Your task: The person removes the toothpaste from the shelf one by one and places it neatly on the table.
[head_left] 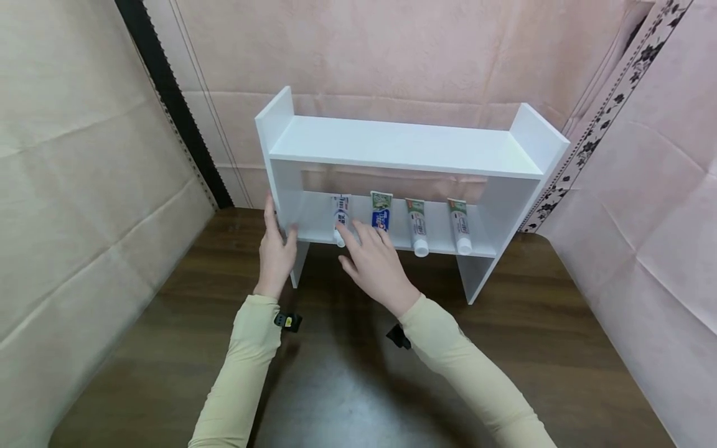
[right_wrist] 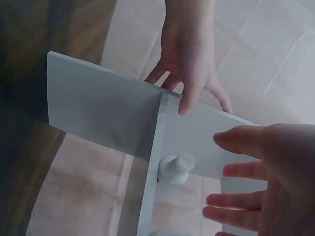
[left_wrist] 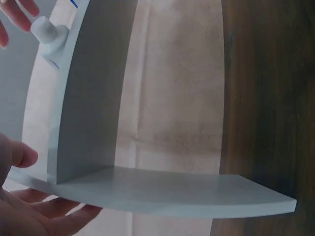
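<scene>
"Where can a hand enter the lower shelf?"

"From the front, between the left side panel and right side panel; the upper shelf roofs it over."

"Obstacles?"

"Four toothpaste tubes, with narrow gaps between. The right hand blocks the leftmost gap; the left hand grips the left side panel."

"And below?"

"Open room between the panels, down to the wood-grain surface."
</scene>
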A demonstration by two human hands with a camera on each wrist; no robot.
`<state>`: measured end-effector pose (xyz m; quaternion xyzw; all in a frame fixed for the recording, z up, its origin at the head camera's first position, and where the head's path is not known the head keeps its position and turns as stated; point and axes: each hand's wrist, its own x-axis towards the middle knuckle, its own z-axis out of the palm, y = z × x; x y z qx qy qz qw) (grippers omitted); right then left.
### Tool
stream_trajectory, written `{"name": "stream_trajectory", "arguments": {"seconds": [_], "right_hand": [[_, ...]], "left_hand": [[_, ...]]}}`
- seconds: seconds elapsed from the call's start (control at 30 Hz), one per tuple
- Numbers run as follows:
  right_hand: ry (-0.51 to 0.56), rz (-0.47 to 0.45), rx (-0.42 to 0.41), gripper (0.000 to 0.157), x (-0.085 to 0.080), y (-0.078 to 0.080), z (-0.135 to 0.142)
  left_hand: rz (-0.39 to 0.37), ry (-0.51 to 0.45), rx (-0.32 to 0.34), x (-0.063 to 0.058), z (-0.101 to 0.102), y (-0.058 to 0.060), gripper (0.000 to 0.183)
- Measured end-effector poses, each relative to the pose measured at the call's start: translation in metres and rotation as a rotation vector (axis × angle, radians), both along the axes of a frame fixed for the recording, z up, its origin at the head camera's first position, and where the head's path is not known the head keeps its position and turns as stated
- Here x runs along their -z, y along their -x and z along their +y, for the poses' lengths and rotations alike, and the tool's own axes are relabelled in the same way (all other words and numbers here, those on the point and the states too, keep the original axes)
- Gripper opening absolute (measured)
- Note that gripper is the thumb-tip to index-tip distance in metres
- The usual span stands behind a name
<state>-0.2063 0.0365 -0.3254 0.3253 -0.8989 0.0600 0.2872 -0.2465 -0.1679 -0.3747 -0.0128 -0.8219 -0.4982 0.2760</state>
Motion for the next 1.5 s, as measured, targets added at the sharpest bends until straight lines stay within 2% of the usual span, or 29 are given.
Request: {"name": "stream_trajectory", "arguments": {"seconds": [0.3,0.43,0.53,0.73,1.0,1.23,1.5], "right_hand": [[-0.079,-0.071,0.114,0.055,0.003,0.018,-0.018],[-0.068,-0.068,0.127,0.044,0.007,0.021,-0.023],[-0.034,-0.025,0.121,0.034,0.009,0.021,-0.026],[0.011,0.043,0.101,0.031,0.016,0.016,-0.031],[0.022,-0.025,0.12,0.03,0.027,0.01,-0.037],[0.085,-0.042,0.085,0.023,0.034,0.006,-0.037],[0.103,-0.096,0.056,0.028,0.038,-0.015,-0.028]], "left_hand": [[0.059,0.035,0.029,0.006,-0.004,0.004,0.067],[0.091,0.057,0.021,0.006,-0.004,0.003,0.069],[0.104,0.065,0.021,0.005,-0.005,0.002,0.068],[0.096,0.071,0.027,0.005,-0.006,-0.001,0.066],[0.092,0.081,0.015,0.009,-0.01,-0.007,0.068],[0.095,0.088,0.007,0.006,-0.013,-0.006,0.068],[0.071,0.097,-0.001,0.008,-0.013,-0.007,0.068]]}}
